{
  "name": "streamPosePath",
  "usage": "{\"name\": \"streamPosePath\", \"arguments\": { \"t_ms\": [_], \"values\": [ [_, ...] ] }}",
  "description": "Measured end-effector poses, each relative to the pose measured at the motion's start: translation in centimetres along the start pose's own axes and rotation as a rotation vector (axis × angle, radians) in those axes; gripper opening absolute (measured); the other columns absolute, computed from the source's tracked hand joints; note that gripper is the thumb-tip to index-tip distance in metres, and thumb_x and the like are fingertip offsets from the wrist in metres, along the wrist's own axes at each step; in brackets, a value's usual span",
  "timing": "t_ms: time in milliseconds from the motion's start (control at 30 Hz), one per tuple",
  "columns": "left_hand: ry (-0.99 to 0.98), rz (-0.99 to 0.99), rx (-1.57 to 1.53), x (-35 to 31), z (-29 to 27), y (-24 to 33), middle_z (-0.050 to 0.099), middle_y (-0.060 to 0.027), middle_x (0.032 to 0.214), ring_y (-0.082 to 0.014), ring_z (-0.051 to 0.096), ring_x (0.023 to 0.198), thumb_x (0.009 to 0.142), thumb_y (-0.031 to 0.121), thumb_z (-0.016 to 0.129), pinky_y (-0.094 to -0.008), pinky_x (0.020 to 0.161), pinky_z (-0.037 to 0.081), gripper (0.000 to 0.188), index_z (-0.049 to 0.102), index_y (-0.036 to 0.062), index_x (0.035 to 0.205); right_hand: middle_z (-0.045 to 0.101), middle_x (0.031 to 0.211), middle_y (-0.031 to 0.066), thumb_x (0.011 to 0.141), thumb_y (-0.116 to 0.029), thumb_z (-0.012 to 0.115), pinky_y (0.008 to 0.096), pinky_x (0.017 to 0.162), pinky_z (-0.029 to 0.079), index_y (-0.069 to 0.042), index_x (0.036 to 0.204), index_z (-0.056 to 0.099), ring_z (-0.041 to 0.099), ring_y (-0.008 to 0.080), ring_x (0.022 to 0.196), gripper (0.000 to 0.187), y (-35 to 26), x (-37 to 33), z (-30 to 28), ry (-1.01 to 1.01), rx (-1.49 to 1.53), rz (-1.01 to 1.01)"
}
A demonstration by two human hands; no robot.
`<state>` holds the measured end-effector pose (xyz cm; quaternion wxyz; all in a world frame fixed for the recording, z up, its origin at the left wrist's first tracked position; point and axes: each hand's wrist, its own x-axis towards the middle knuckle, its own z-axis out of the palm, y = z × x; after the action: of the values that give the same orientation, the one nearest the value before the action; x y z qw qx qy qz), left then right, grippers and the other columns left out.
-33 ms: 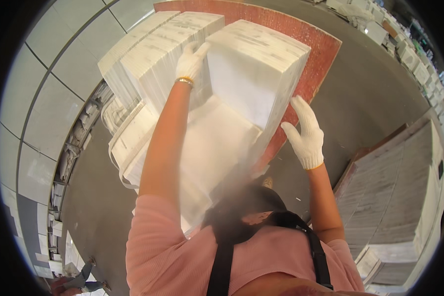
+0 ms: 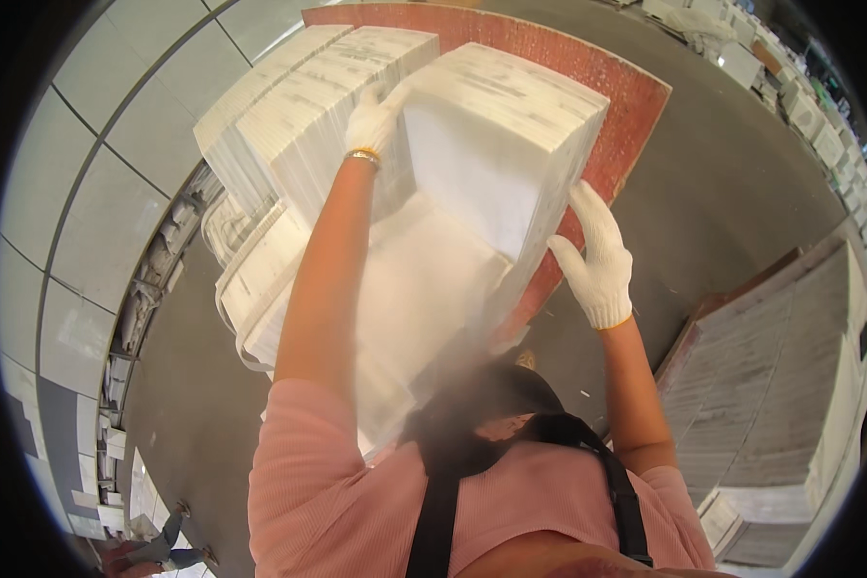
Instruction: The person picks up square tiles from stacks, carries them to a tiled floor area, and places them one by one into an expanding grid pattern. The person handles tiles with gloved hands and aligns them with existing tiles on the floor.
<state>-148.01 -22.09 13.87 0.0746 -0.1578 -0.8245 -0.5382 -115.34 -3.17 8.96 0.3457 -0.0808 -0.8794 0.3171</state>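
Note:
A tall block of white, tile-like slabs (image 2: 506, 91) stands on a red board, its broad white face toward me. My left hand (image 2: 371, 123), in a white knit glove, is at its upper left corner, beside the gap to the neighbouring slab stack (image 2: 332, 82). The fingers there are stretched and apart, and the fingertips are blurred. To the right of the block, my gloved right hand (image 2: 599, 255) has its fingers extended and thumb spread. Its fingertips are close to the block's side edge; whether they touch cannot be told. A pale flat surface (image 2: 424, 289) lies in front of the block.
The red board (image 2: 636, 106) juts out behind and right of the slabs. White straps (image 2: 236, 289) hang at the left side. Another grey slab stack (image 2: 761, 376) stands at lower right. Large pale panels (image 2: 96, 212) line the left; a person (image 2: 159, 549) is at lower left.
The view has shifted very slightly. Both hands stay at nearly the same places by the block, with the right fingertips a touch higher along its side.

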Motion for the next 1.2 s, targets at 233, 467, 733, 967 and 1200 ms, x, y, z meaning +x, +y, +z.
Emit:
{"name": "streamPosePath", "arguments": {
  "t_ms": [233,467,733,967,1200],
  "values": [
    [0.023,-0.111,0.069,8.8,5.2,-2.7,0.057,-0.0194,0.146,-0.0286,0.053,0.136,0.088,0.049,0.070,-0.0371,0.113,0.039,0.081,0.053,-0.0064,0.144,0.055,0.143,0.0218,0.072,-0.013,0.080,0.0530,0.109,0.044,-0.009,0.130,0.066,0.047,0.0520,0.133,0.060,2.6,9.8,3.9,-0.034,-0.138,-0.310],
    [-0.050,-0.195,-0.410,8.9,6.7,-4.9,0.068,-0.0109,0.130,-0.0205,0.059,0.119,0.093,0.036,0.067,-0.0308,0.105,0.040,0.051,0.069,-0.0010,0.128,0.057,0.137,0.0166,0.064,-0.012,0.083,0.0570,0.099,0.048,-0.014,0.108,0.072,0.050,0.0523,0.125,0.046,2.9,9.5,5.1,0.045,-0.115,-0.364],
    [0.006,-0.099,-0.334,8.1,6.2,-4.3,0.072,-0.0098,0.121,-0.0193,0.062,0.110,0.093,0.033,0.063,-0.0300,0.099,0.044,0.042,0.075,0.0019,0.118,0.058,0.132,0.0148,0.063,-0.013,0.084,0.0538,0.095,0.049,-0.013,0.105,0.073,0.053,0.0489,0.121,0.044,0.9,9.6,5.4,0.061,-0.127,-0.319],
    [0.012,-0.081,-0.626,5.6,2.4,-6.6,0.069,-0.0202,0.122,-0.0273,0.066,0.116,0.095,0.020,0.065,-0.0365,0.101,0.051,0.042,0.064,-0.0081,0.125,0.060,0.118,0.0133,0.059,-0.010,0.080,0.0467,0.080,0.050,-0.009,0.096,0.073,0.058,0.0417,0.101,0.038,-1.0,7.2,6.2,0.022,-0.109,-0.452],
    [0.213,-0.249,-0.929,1.7,-0.6,-7.9,0.070,-0.0218,0.111,-0.0282,0.069,0.102,0.092,0.012,0.068,-0.0381,0.090,0.056,0.033,0.062,-0.0079,0.118,0.060,0.101,0.0066,0.056,-0.017,0.074,0.0433,0.062,0.044,-0.013,0.085,0.073,0.055,0.0335,0.085,0.029,-2.8,5.5,7.9,-0.035,0.054,-0.632]
  ]
}}
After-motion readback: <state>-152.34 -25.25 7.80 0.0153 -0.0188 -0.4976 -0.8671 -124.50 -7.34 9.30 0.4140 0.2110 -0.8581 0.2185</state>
